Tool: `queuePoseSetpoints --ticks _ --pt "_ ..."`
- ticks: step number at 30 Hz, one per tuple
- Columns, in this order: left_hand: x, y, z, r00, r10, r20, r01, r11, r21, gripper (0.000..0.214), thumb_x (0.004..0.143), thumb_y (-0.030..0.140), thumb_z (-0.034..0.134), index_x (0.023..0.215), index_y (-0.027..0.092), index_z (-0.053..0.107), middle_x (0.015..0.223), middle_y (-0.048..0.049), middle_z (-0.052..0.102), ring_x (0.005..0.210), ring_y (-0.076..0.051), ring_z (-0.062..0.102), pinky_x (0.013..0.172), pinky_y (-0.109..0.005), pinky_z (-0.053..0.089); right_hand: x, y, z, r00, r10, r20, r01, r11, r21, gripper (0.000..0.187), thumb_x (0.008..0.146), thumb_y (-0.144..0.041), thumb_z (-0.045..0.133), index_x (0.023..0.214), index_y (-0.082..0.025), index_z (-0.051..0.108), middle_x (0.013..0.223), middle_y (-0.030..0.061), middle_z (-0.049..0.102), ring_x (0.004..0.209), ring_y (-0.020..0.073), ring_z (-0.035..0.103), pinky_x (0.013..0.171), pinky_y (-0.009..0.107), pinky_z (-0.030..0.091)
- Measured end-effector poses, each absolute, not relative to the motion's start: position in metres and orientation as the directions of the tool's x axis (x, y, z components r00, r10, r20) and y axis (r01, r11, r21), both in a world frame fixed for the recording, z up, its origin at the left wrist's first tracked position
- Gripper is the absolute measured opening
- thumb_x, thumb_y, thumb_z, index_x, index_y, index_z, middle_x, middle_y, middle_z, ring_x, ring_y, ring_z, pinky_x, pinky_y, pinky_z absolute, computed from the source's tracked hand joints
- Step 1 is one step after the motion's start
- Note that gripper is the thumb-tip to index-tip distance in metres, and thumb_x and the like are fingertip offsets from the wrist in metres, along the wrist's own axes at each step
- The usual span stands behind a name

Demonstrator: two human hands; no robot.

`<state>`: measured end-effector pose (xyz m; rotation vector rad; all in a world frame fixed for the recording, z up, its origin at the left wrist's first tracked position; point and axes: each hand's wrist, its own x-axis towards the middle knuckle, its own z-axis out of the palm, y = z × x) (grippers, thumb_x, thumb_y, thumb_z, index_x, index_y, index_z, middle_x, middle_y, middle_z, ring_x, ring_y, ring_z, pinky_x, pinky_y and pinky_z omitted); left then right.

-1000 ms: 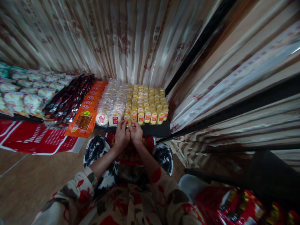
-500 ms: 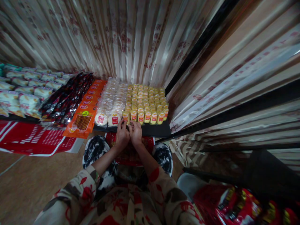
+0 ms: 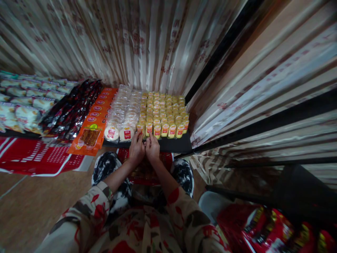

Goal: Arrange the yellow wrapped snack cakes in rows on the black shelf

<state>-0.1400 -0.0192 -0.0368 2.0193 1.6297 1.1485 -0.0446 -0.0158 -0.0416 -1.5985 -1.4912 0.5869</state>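
Note:
Small yellow wrapped snack packets with red and white labels stand in tight rows on a black shelf. My left hand has its fingers closed at the lower part of the leftmost front packet. Close beside it, my right hand is curled, its index fingertip at the bottom of the second front packet. Whatever lies between the right thumb and fingers is hidden. Just left of the yellow rows lie round white crackers in clear wrappers, in two rows.
An orange snack bag strip, dark shiny packets and white packets continue leftward. A red printed sheet hangs below the shelf. Pleated curtain and a black post border it. Red bags are at lower right.
My right hand's index finger has stretched forward to the second front packet. My left hand stays at the leftmost packet. The view has shifted slightly.

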Motion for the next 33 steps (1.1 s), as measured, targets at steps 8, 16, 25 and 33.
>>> queuePoseSetpoints --ticks 8,16,25,33 --pt "-0.143 -0.015 -0.042 0.094 0.893 0.441 0.691 -0.377 0.616 0.041 0.081 0.011 0.042 0.121 0.016 0.049 0.137 -0.0135 0.038 0.130 -0.024 0.030 0.106 -0.046 0.029 -0.042 -0.015 -0.040 0.189 0.972 0.142 0.433 0.048 -0.900 0.046 0.088 -0.028 0.030 0.130 -0.016 0.044 0.103 0.0113 0.059 0.060 0.0120 0.058 0.070 0.026 0.050" --pt "-0.151 -0.013 -0.052 0.211 0.858 0.469 0.734 -0.456 0.504 0.047 0.080 0.009 0.042 0.126 0.013 0.044 0.134 -0.0146 0.041 0.128 -0.025 0.030 0.105 -0.046 0.031 -0.043 -0.011 -0.034 0.100 0.964 0.245 0.661 0.120 -0.741 0.047 0.086 -0.016 0.031 0.131 -0.019 0.045 0.089 0.0079 0.058 0.067 0.0131 0.054 0.074 0.024 0.048" --pt "-0.151 -0.013 -0.056 0.222 0.813 0.539 0.733 -0.504 0.457 0.044 0.082 0.010 0.040 0.125 0.014 0.044 0.131 -0.0149 0.042 0.127 -0.024 0.031 0.105 -0.046 0.032 -0.044 -0.005 -0.031 0.063 0.963 0.263 0.782 0.116 -0.612 0.047 0.086 -0.016 0.032 0.132 -0.018 0.042 0.089 0.0105 0.060 0.071 0.0171 0.055 0.069 0.027 0.049" --pt "-0.151 -0.013 -0.053 0.211 0.785 0.583 0.725 -0.526 0.445 0.039 0.081 0.011 0.040 0.119 0.015 0.048 0.129 -0.0149 0.042 0.123 -0.024 0.035 0.101 -0.047 0.034 -0.043 -0.011 -0.038 0.115 0.933 0.341 0.658 0.185 -0.730 0.044 0.088 -0.021 0.028 0.129 -0.013 0.041 0.106 0.0117 0.060 0.090 0.0181 0.058 0.086 0.031 0.046"
